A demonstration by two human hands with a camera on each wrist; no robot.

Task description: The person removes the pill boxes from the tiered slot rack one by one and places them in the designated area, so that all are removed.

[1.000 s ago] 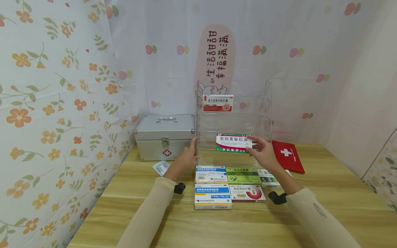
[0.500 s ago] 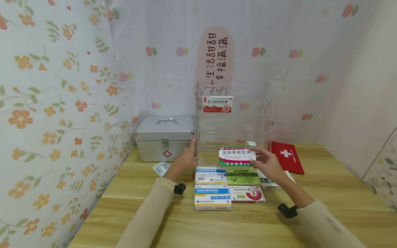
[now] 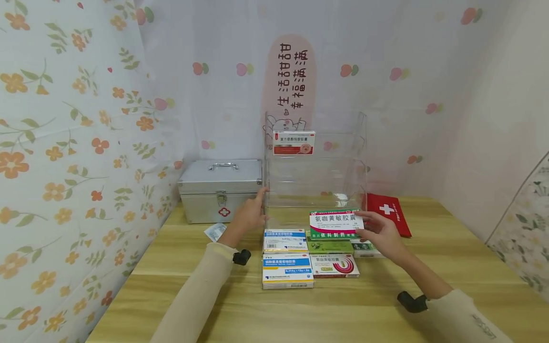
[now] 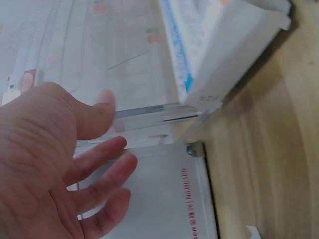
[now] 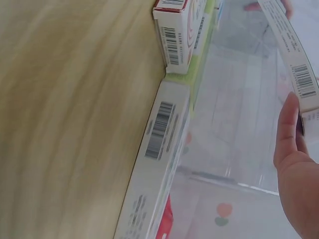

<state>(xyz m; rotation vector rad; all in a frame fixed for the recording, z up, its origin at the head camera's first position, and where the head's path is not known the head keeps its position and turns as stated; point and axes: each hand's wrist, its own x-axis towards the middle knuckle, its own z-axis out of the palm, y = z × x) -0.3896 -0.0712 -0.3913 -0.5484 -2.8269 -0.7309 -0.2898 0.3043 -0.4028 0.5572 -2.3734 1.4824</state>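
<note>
My right hand (image 3: 381, 233) pinches the right end of a white, green and magenta medicine box (image 3: 334, 225), held upright with its printed face toward me. It is in front of the clear acrylic rack (image 3: 315, 181), above a green medicine box (image 3: 328, 245). In the right wrist view, the held box's narrow side (image 5: 294, 55) shows a barcode. My left hand (image 3: 249, 214) is at the rack's left edge; in the left wrist view its fingers are relaxed, with the thumb close to the clear side panel (image 4: 154, 113). Whether it presses the panel is unclear.
A white-and-red medicine box (image 3: 293, 143) stands on the rack's upper tier. Blue-and-white boxes (image 3: 287, 271) and a white-and-red box (image 3: 334, 265) lie in front. A silver first-aid case (image 3: 220, 193) stands left, a red first-aid pouch (image 3: 390, 214) right.
My right hand has lowered the held medicine box from the rack's lower tier and shifted it slightly right. My left hand stays at the rack's left edge. The head view has shifted a little.
</note>
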